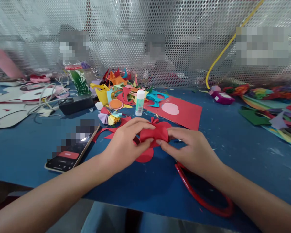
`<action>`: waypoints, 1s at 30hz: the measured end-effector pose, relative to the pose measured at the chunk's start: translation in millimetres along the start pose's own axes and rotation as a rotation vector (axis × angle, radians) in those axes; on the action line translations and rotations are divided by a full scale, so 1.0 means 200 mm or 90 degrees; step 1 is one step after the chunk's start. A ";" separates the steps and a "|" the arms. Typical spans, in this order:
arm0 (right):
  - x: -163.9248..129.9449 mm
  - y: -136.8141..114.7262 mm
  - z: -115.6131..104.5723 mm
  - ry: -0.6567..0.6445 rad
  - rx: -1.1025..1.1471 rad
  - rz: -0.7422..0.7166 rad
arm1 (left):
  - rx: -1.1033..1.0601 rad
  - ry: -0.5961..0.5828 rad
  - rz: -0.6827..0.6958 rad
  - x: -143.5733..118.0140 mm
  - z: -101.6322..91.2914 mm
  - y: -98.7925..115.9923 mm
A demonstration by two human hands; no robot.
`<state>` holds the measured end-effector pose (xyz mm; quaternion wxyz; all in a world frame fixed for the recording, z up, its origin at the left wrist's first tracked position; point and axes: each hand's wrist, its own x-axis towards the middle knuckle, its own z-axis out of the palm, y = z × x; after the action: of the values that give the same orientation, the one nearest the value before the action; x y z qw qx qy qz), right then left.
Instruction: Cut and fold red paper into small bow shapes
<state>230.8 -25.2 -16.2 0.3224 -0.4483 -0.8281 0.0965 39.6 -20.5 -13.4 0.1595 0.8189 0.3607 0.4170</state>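
Both hands meet at the centre of the blue table (232, 142), pinching a folded red paper piece (154, 132) between them. The left hand (123, 142) grips its left edge, thumb under and fingers curled over the top; the right hand (194, 150) nips the right edge with thumb and forefinger, its other fingers tucked.

To fold well, the pleat probably wants even pressure from both sides, with the crease kept square before it is pressed flat.

A white glue stick with a green label (140, 103) stands at twelve o'clock from the paper, a flat red card sheet (184, 113) at one o'clock, and a dark smartphone (71, 152) at nine o'clock.

A red loop (203, 200) at five o'clock is half hidden beneath the right forearm; I cannot tell whether it is a cord or a handle. The underside of the fold is covered by the fingers.
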 end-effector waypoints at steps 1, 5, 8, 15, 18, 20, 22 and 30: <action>0.00 0.00 0.00 0.010 -0.016 -0.011 | 0.008 0.004 0.009 0.00 0.00 0.00; -0.01 0.00 0.00 0.092 -0.098 -0.099 | 0.040 -0.003 0.045 0.00 0.00 0.00; -0.02 -0.01 0.00 0.127 -0.143 -0.163 | 0.055 -0.010 0.060 0.00 0.00 0.00; -0.03 -0.01 -0.01 0.110 -0.197 -0.212 | 0.046 -0.050 0.023 0.00 0.00 0.01; -0.03 -0.01 -0.02 0.111 -0.207 -0.229 | 0.045 -0.055 0.016 0.00 0.00 0.01; -0.03 -0.01 -0.02 0.116 -0.212 -0.243 | 0.046 -0.065 0.022 0.00 0.00 0.02; -0.02 -0.01 -0.03 0.124 -0.203 -0.247 | 0.045 -0.084 0.032 0.00 -0.01 0.02; -0.03 -0.03 -0.02 0.093 -0.080 -0.179 | 0.083 -0.135 -0.011 -0.03 0.00 0.03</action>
<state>231.8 -33.1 -13.4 0.3630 -0.3532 -0.8616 -0.0345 39.8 -29.2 -12.5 0.1467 0.8638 0.3754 0.3025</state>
